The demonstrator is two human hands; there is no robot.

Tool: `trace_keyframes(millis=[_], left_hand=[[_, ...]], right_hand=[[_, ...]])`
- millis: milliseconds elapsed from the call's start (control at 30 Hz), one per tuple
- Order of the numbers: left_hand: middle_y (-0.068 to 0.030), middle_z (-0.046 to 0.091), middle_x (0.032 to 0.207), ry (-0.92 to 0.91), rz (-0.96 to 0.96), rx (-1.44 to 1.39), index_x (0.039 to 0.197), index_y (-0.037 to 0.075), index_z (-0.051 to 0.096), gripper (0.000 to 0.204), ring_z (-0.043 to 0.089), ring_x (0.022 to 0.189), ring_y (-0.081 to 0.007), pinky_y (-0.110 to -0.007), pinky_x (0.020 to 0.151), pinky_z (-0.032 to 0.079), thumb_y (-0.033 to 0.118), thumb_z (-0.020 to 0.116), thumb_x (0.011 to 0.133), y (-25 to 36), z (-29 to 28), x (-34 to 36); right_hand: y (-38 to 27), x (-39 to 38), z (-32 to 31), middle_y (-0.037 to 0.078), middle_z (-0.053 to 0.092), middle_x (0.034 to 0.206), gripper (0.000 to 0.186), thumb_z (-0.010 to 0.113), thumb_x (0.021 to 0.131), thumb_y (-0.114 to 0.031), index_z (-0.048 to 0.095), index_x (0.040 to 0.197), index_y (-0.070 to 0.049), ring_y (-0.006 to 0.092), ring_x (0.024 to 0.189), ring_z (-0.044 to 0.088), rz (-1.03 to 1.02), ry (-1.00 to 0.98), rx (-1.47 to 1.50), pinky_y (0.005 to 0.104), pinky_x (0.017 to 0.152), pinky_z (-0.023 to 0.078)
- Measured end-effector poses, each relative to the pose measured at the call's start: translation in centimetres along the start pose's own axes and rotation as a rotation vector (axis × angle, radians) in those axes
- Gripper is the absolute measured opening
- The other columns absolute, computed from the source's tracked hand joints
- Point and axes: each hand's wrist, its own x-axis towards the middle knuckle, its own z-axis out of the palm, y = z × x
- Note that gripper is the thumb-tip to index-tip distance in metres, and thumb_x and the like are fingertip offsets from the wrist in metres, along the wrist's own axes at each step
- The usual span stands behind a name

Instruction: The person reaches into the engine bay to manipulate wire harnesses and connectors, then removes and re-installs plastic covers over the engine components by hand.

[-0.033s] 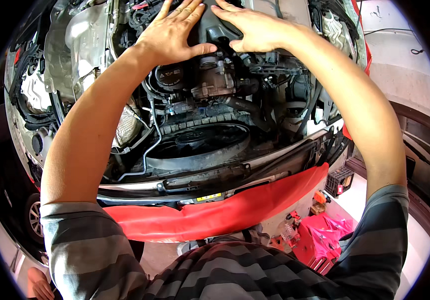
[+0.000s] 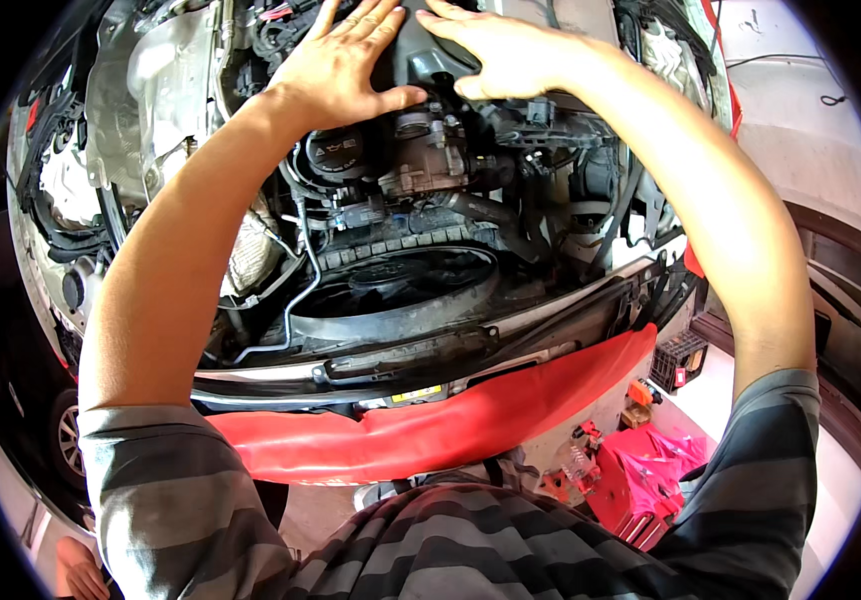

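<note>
Fingers of your left hand lie spread and flat on the black plastic engine cover at the top of the engine bay, thumb hooked under its near edge; your right hand rests on it just beside, fingers extended and close together, gripping nothing. With only flat palms on it, the cover could likely slide or tip if you press unevenly. Below your wrists sit the black oil filler cap, metal fittings and hoses, so a slip could knock your knuckles on hard edges. You also lean far over the red fender cover; shifting weight may drag it off the front rail.
</note>
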Motion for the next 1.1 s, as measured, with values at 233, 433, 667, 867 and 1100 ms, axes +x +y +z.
trace_keyframes(millis=[233, 433, 667, 867, 1100], left_hand=[[-0.0233, 0.041, 0.151, 0.123, -0.045, 0.086, 0.147, -0.002, 0.043, 0.076, 0.030, 0.148, -0.0323, -0.046, 0.123, 0.016, 0.054, 0.049, 0.096, 0.8, 1.1, 0.1], [-0.0222, 0.031, 0.159, -0.026, -0.019, 0.039, 0.150, -0.006, 0.034, 0.082, 0.026, 0.150, -0.0280, -0.042, 0.125, 0.014, 0.046, 0.059, 0.091, -0.2, 1.4, 0.7], [-0.0252, 0.060, 0.127, 0.198, -0.106, -0.329, 0.126, -0.003, 0.059, 0.041, 0.055, 0.120, -0.0398, -0.046, 0.104, 0.044, 0.019, 0.056, 0.091, -0.1, -0.7, 8.5], [-0.0187, 0.051, 0.129, 0.268, -0.419, -0.334, 0.128, 0.005, 0.055, 0.043, 0.045, 0.123, -0.0399, -0.050, 0.105, 0.036, 0.037, 0.052, 0.099, 1.4, 3.2, 9.8], [-0.0202, 0.054, 0.124, 0.360, -0.362, -0.302, 0.121, 0.002, 0.056, 0.031, 0.048, 0.118, -0.0394, -0.046, 0.105, 0.038, 0.015, 0.054, 0.093, 2.2, 3.6, 10.3]], right_hand=[[-1.1, -0.9, 1.1, 0.032, 0.006, 0.162, 0.097, 0.068, 0.082, -0.023, 0.012, 0.155, 0.007, 0.0439, 0.136, 0.043, 0.088, 0.012, 0.107, 0.0420, 0.114, 0.039], [-2.7, -0.2, 5.8, 0.029, -0.003, 0.163, 0.091, 0.058, 0.091, -0.027, 0.003, 0.156, 0.006, 0.0389, 0.152, 0.013, 0.188, 0.274, -0.114, 0.0422, 0.124, 0.021], [-2.8, -0.6, 4.1, 0.039, 0.004, 0.158, 0.095, 0.065, 0.085, -0.028, 0.012, 0.150, 0.018, 0.0464, 0.151, 0.009, 0.175, 0.240, 0.109, 0.0448, 0.125, 0.019], [-4.8, -0.1, 8.5, 0.042, 0.020, 0.151, 0.087, 0.064, 0.078, -0.014, 0.020, 0.144, 0.022, 0.0522, 0.145, 0.020, 0.139, 0.772, 0.438, 0.0498, 0.123, 0.018], [-5.4, -1.2, 9.5, 0.037, 0.017, 0.156, 0.083, 0.061, 0.083, -0.012, 0.018, 0.147, 0.018, 0.0487, 0.146, 0.021, 0.225, 0.819, 0.620, 0.0490, 0.121, 0.020]])
